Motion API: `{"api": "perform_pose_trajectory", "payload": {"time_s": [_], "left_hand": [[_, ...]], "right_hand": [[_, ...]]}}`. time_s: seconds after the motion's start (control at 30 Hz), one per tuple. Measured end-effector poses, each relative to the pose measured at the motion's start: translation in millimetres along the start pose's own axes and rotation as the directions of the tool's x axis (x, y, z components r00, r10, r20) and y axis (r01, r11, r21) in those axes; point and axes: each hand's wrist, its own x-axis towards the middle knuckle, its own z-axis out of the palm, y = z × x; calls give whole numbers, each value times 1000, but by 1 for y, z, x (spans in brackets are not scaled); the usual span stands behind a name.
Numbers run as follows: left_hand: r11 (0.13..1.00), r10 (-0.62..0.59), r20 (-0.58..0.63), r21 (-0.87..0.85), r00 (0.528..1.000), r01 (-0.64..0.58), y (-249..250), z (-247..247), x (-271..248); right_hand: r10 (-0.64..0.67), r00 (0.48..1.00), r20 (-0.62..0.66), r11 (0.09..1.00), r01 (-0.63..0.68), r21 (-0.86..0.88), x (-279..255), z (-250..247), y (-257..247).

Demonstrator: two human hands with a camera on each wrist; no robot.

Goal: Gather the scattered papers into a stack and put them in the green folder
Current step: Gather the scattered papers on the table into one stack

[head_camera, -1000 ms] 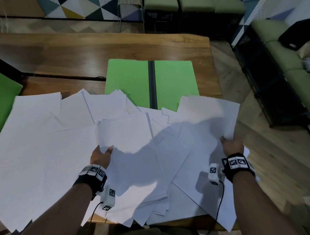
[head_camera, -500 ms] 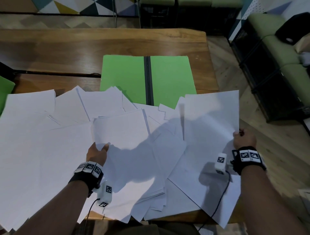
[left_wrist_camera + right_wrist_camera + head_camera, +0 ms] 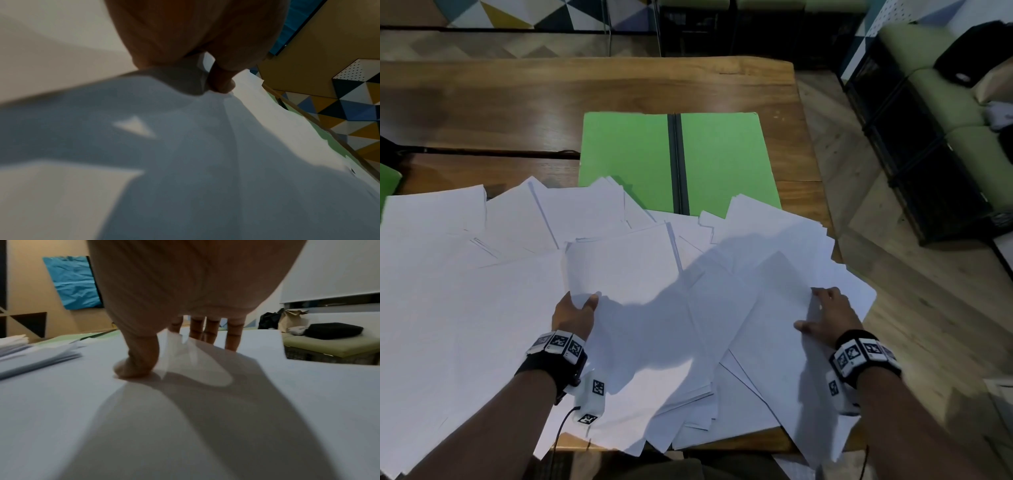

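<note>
White papers lie fanned over the near half of the wooden table, and some overhang its front edge. The green folder lies open and flat behind them, its near edge covered by sheets. My left hand grips the lower left corner of a central sheaf, thumb on top and fingers hidden underneath. My right hand lies flat on the right-hand sheets with its fingers straight and thumb pressing down. A sheet corner curls up between thumb and fingers.
The table's right edge runs just past the folder, with wooden floor beyond. Green benches with a black bag stand at the right. Another green sheet shows at the far left edge.
My right hand had a sheet lifted by its right edge; that sheet now lies on the pile and the hand rests flat on it. My left hand keeps its grip.
</note>
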Motion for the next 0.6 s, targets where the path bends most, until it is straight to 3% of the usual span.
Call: {"api": "perform_pose_trajectory", "payload": {"time_s": [0.27, 0.43, 0.6], "left_hand": [[1000, 7, 1, -26, 1000, -7, 2, -1, -6], [1000, 7, -3, -21, 1000, -7, 5, -1, -7], [1000, 7, -4, -14, 1000, -7, 3, -2, -3]], "right_hand": [[77, 996, 54, 995, -74, -64, -1, 0, -13], [18, 997, 70, 982, -31, 188, 6, -3, -11], [135, 982, -134, 916, -72, 394, 21, -37, 11]]}}
